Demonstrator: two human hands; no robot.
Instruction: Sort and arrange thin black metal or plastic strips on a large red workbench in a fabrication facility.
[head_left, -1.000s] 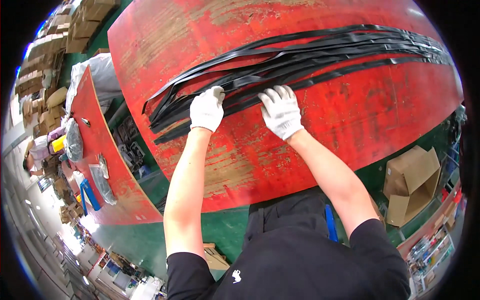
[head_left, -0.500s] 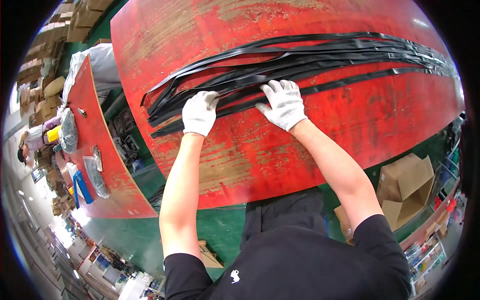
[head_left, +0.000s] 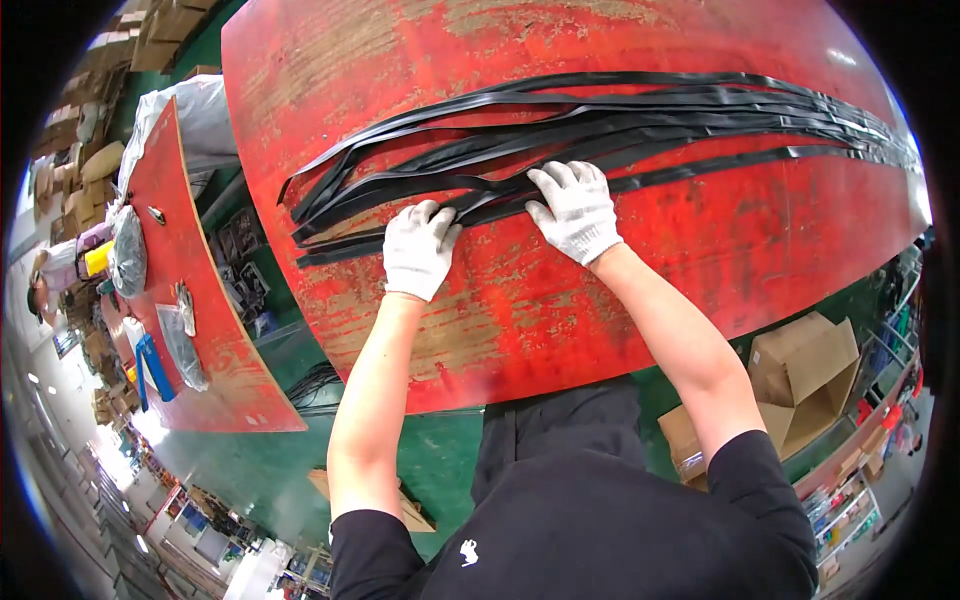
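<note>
Long black strips (head_left: 620, 125) lie in a loose bundle across a worn red table (head_left: 600, 310), fanned apart at their left ends and drawn together toward the far right. Both my hands wear white knit gloves. My left hand (head_left: 420, 245) has its fingers curled over the strips nearest me, left of centre. A short way to its right, my right hand (head_left: 575, 208) bends its fingers onto the near strips, its thumb tucked at the near edge. The fingertips of both hands press on or pinch the strips.
To the left stands a second red board (head_left: 220, 350) with a blue tool (head_left: 155, 368), gloves (head_left: 185, 305) and plastic bags (head_left: 128, 255). An open cardboard box (head_left: 810, 375) sits on the green floor at right. Cartons are stacked at far left, where another person is partly visible.
My left hand has moved right and slightly nearer me, closer to my right hand. The near strips at the left have been drawn together, narrowing the gap between them.
</note>
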